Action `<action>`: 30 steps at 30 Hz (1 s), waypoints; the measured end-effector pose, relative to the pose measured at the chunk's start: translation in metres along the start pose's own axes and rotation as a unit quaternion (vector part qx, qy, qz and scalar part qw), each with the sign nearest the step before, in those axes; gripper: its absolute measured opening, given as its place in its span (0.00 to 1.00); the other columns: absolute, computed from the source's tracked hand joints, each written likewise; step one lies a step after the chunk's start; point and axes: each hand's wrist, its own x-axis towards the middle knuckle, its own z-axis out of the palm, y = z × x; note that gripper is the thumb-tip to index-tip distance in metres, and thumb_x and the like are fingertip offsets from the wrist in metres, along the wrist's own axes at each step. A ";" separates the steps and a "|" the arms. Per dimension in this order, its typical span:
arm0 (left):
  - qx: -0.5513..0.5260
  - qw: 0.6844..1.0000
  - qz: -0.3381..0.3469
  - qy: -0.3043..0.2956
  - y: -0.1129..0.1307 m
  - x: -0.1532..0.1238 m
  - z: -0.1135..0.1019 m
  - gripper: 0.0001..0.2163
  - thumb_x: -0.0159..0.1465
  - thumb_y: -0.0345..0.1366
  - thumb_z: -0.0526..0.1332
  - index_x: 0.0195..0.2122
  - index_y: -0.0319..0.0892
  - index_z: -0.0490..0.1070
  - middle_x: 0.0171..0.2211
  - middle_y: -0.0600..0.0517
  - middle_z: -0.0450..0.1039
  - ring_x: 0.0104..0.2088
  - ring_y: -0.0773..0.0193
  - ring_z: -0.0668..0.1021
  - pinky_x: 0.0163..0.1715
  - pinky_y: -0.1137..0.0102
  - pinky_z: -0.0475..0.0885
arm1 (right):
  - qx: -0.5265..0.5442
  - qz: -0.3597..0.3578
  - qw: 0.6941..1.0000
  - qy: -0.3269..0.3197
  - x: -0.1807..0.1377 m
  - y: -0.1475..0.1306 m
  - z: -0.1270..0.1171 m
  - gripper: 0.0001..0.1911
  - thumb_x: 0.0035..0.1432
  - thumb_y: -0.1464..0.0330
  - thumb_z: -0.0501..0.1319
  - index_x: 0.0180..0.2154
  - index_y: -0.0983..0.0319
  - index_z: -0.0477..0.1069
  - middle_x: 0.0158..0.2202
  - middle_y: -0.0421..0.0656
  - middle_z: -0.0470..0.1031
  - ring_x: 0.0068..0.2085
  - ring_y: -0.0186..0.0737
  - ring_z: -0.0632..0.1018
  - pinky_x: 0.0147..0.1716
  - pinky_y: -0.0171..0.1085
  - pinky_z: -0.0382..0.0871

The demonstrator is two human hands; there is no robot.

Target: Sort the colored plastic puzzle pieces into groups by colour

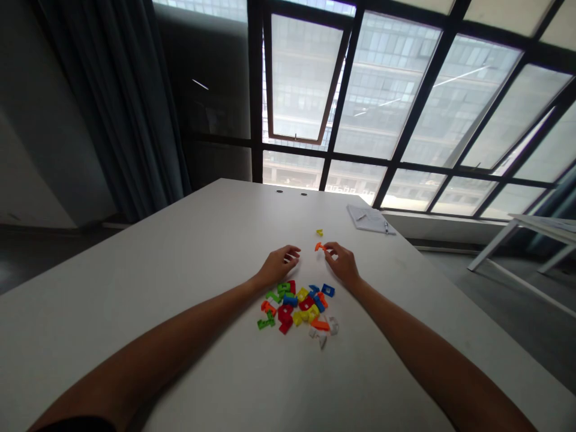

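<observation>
Between the fingertips of my right hand (342, 263) is a small orange plastic piece (320, 246), held just above the white table (216, 240). My left hand (279, 265) is a little to the left, with fingers curved and apart and nothing in them. A single yellow plastic piece (319, 232) lies beyond the right hand. Nearer to me, between my forearms, spreads a loose pile of small plastic pieces, among them a green piece (266, 321), a red piece (285, 313), a blue piece (328, 290) and a white piece (333, 325).
Paper sheets (369, 219) with pens on them lie near the table's far right edge. Two dark round fittings, one being the right fitting (304, 194), sit near the far edge. Windows and a dark curtain (130, 108) stand behind; another table (540, 228) is at right.
</observation>
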 end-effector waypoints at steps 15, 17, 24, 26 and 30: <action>0.007 0.999 0.005 -0.053 0.004 -0.001 -0.001 0.15 0.64 0.45 0.63 0.44 0.40 0.79 0.37 0.49 0.81 0.32 0.63 0.78 0.36 0.69 0.74 | -0.224 0.078 0.961 -0.145 0.000 0.013 0.003 0.26 0.67 0.65 0.55 0.65 0.57 0.63 0.58 0.48 0.76 0.55 0.54 0.74 0.54 0.48 0.66; 0.002 0.998 0.010 -0.066 0.007 -0.004 -0.004 0.15 0.65 0.46 0.62 0.44 0.40 0.80 0.36 0.50 0.81 0.31 0.64 0.77 0.34 0.70 0.73 | -0.218 0.066 0.965 -0.131 -0.002 0.010 0.002 0.28 0.66 0.67 0.56 0.66 0.61 0.61 0.57 0.51 0.76 0.55 0.53 0.74 0.54 0.47 0.65; 0.050 0.964 0.062 -0.253 0.025 -0.008 -0.043 0.13 0.64 0.36 0.61 0.47 0.45 0.81 0.42 0.50 0.82 0.35 0.65 0.78 0.36 0.73 0.72 | -0.174 -0.059 0.975 -0.127 -0.010 -0.015 0.006 0.21 0.64 0.72 0.56 0.58 0.62 0.70 0.54 0.52 0.77 0.55 0.52 0.73 0.57 0.48 0.61; 0.057 0.956 0.068 -0.281 0.025 -0.005 -0.053 0.15 0.62 0.34 0.62 0.49 0.47 0.81 0.46 0.50 0.81 0.37 0.65 0.78 0.37 0.74 0.71 | -0.155 -0.095 0.974 -0.134 -0.012 -0.023 0.008 0.19 0.65 0.72 0.56 0.56 0.62 0.72 0.51 0.52 0.78 0.55 0.51 0.73 0.57 0.47 0.62; 0.080 0.936 0.066 -0.336 0.019 -0.002 -0.056 0.15 0.63 0.37 0.63 0.50 0.51 0.82 0.45 0.52 0.81 0.34 0.67 0.77 0.34 0.76 0.69 | -0.131 -0.158 0.965 -0.162 -0.014 -0.032 0.009 0.16 0.66 0.72 0.56 0.52 0.61 0.75 0.46 0.50 0.80 0.52 0.49 0.74 0.56 0.47 0.62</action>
